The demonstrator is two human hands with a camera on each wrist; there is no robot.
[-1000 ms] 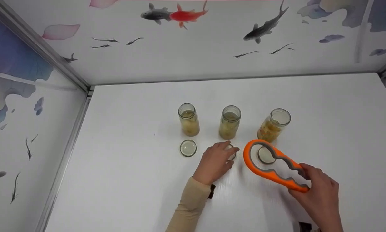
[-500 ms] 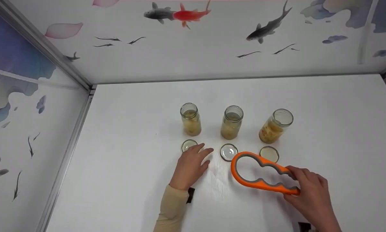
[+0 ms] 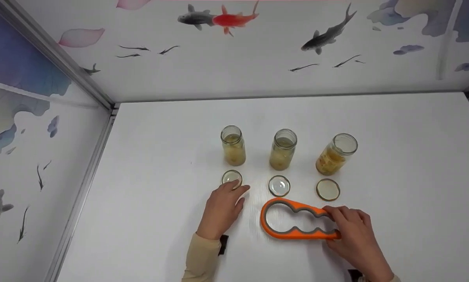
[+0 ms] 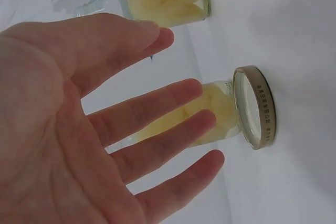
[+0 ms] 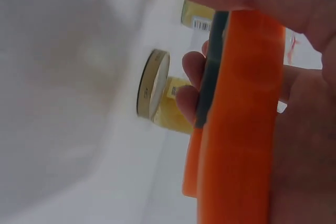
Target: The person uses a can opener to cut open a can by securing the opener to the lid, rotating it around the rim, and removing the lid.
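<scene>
My right hand (image 3: 352, 235) grips the two handle ends of an orange jar opener (image 3: 287, 236) with a grey wavy inner edge, its loop pointing left over the table. In the right wrist view the opener (image 5: 241, 108) lies between thumb and fingers. My left hand (image 3: 223, 209) is spread over the near edge of the left jar lid (image 3: 230, 176); in the left wrist view its fingers are nearly straight and hold nothing, with a lid (image 4: 256, 108) beyond the fingertips. A middle lid (image 3: 279, 185) and a right lid (image 3: 328, 189) lie inside-up on the table.
Behind the lids stand three uncovered glass jars: a left jar (image 3: 234, 150) and a middle jar (image 3: 282, 154) with pale contents, and a right jar (image 3: 330, 158) with yellow pieces. The white table (image 3: 160, 156) meets printed walls at the back and left.
My left hand has moved left from the middle lid to the left lid. My right hand has brought the jar opener left and nearer, away from above the right lid.
</scene>
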